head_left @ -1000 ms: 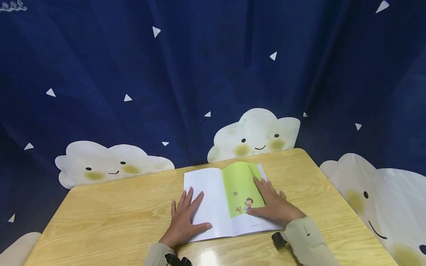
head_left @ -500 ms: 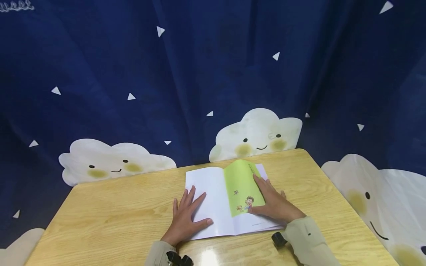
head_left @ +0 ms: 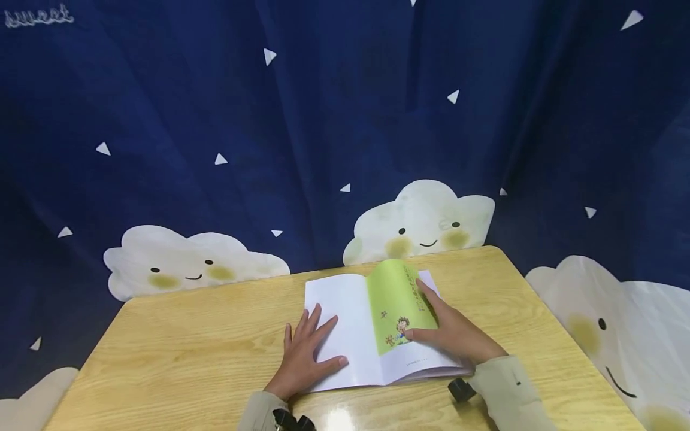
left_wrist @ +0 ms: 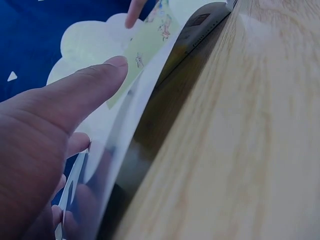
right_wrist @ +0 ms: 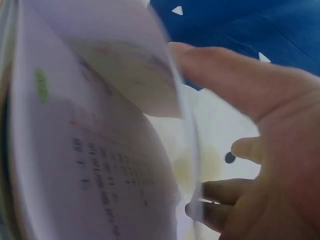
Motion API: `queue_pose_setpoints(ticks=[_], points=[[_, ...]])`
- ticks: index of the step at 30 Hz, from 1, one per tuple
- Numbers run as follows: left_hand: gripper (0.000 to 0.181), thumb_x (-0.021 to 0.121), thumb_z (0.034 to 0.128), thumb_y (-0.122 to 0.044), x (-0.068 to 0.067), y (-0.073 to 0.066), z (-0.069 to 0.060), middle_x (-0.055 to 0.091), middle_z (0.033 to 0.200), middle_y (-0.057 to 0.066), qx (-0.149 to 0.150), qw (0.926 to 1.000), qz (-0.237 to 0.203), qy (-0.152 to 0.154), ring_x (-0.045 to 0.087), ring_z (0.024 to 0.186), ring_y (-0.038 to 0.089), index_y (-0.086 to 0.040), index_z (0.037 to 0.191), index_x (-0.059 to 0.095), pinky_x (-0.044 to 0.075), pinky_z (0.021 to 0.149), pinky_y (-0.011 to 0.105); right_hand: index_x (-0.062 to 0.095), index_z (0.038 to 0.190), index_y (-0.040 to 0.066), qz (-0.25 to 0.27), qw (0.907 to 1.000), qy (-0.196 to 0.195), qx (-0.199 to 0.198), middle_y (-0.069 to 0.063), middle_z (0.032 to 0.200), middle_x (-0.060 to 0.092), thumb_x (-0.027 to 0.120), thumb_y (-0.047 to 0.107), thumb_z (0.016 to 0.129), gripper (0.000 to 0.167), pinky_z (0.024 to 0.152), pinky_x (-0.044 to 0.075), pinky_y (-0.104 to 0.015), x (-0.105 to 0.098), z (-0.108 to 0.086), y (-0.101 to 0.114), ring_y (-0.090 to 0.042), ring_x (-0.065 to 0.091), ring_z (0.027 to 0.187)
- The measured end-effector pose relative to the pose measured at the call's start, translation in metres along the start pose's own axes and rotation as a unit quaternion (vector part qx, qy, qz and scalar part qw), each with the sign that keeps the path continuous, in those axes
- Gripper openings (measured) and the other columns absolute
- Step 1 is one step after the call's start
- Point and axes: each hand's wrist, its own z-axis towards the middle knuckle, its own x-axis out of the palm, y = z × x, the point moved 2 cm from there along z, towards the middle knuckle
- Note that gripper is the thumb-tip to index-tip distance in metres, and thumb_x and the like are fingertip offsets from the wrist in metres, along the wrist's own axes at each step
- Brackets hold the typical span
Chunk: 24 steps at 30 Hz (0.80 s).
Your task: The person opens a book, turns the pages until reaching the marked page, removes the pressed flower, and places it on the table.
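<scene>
The backdrop was filled by one dark blue curtain [head_left: 323, 120], cut off at the top and at both sides. In front of it one wooden table [head_left: 205, 341] was seen, its near edge cropped. Four pale clouds [head_left: 423, 206] were printed on the curtain; the far-right and lower-left ones were cut off by the frame.

One open book [head_left: 350, 335] was placed on the table, between the two hands. Its spine and the long axis of its pages ran away from the person, leaning slightly left, with the top pointed toward the curtain. Its right-hand page was bowed upward; the print on the page beneath was blurred in the right wrist view.

The left hand [head_left: 309, 359] was laid on the left-hand page with all five digits spread. The right hand [head_left: 455, 332] was held open over the right-hand page, its thumb and forefinger extended on the paper; the other fingers were hidden in the head view and blurred at the wrist. Two beige sleeves [head_left: 512, 392] were cropped below.

One green panel [head_left: 387, 299] was printed on the right-hand page, its vertical lettering too small to be read. Three black knobs [head_left: 460, 389] were seen at the wrists. One cartoon figure [head_left: 402, 328] was partly covered by the right thumb. Twelve white triangles [head_left: 269, 57] were counted, one clipped at the top.
</scene>
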Motion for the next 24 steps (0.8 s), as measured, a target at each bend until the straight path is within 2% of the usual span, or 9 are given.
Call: queue_pose_setpoints(ticks=[7, 8, 10, 15, 17, 22, 24], points=[[0.078, 0.064, 0.0776, -0.068, 0.001, 0.0, -0.001, 0.017, 0.16, 0.006, 0.001, 1.0, -0.008, -0.003, 0.008, 0.147, 0.036, -0.033, 0.145, 0.044, -0.003, 0.109, 0.067, 0.003, 0.152, 0.046, 0.04, 0.9992, -0.002, -0.005, -0.003, 0.162, 0.01, 0.073, 0.051, 0.081, 0.099, 0.112, 0.015, -0.062, -0.013, -0.004, 0.002, -0.035, 0.009, 0.146], [0.077, 0.063, 0.0781, -0.067, 0.001, 0.0, -0.001, 0.017, 0.16, 0.006, 0.001, 1.0, -0.008, -0.004, 0.009, 0.147, 0.035, -0.033, 0.145, 0.045, -0.003, 0.109, 0.066, 0.005, 0.151, 0.047, 0.05, 0.9988, -0.004, -0.001, -0.001, 0.161, 0.011, 0.071, 0.051, 0.082, 0.096, 0.112, 0.015, -0.061, -0.015, -0.005, 0.002, -0.033, 0.008, 0.146], [0.075, 0.062, 0.0794, -0.066, 0.002, 0.0, 0.0, 0.017, 0.16, 0.005, 0.0, 0.9999, -0.01, -0.006, 0.009, 0.147, 0.035, -0.032, 0.145, 0.045, -0.004, 0.11, 0.066, 0.008, 0.151, 0.048, 0.073, 0.9974, -0.003, 0.004, 0.0, 0.161, 0.011, 0.068, 0.049, 0.085, 0.09, 0.108, 0.027, -0.057, -0.018, -0.006, 0.002, -0.034, 0.018, 0.144], [0.07, 0.062, 0.0821, -0.062, 0.003, 0.001, 0.0, 0.02, 0.16, 0.006, -0.002, 0.9998, -0.015, -0.014, 0.011, 0.146, 0.036, -0.03, 0.143, 0.047, -0.004, 0.11, 0.065, 0.011, 0.15, 0.048, 0.091, 0.9956, -0.011, -0.017, -0.004, 0.161, 0.016, 0.055, 0.038, 0.098, 0.069, 0.108, 0.029, -0.057, -0.028, -0.009, 0.0, -0.034, 0.025, 0.143], [0.069, 0.062, 0.0826, -0.06, 0.002, 0.001, 0.0, 0.021, 0.159, 0.008, 0.0, 0.9997, -0.017, -0.018, 0.012, 0.146, 0.037, -0.029, 0.143, 0.048, -0.004, 0.11, 0.065, 0.011, 0.153, 0.042, 0.077, 0.996, -0.019, -0.04, -0.004, 0.16, 0.019, 0.048, 0.028, 0.102, 0.064, 0.113, 0.018, -0.058, -0.033, -0.009, -0.001, -0.03, 0.018, 0.146], [0.067, 0.062, 0.0834, -0.058, 0.001, 0.0, 0.0, 0.023, 0.159, 0.01, 0.007, 0.9995, -0.022, -0.024, 0.014, 0.145, 0.037, -0.028, 0.142, 0.05, -0.002, 0.109, 0.066, 0.011, 0.156, 0.021, 0.059, 0.992, -0.04, -0.104, -0.012, 0.157, 0.024, 0.035, 0.006, 0.103, 0.059, 0.113, 0.026, -0.042, -0.041, -0.006, -0.003, -0.03, 0.026, 0.143], [0.067, 0.062, 0.0836, -0.057, 0.001, 0.0, 0.0, 0.023, 0.158, 0.011, 0.008, 0.9995, -0.021, -0.023, 0.014, 0.145, 0.037, -0.028, 0.142, 0.05, -0.002, 0.109, 0.066, 0.012, 0.156, 0.017, 0.056, 0.9889, -0.05, -0.128, -0.016, 0.156, 0.027, 0.034, 0.001, 0.102, 0.061, 0.11, 0.03, -0.033, -0.043, -0.005, -0.003, -0.031, 0.03, 0.141]])
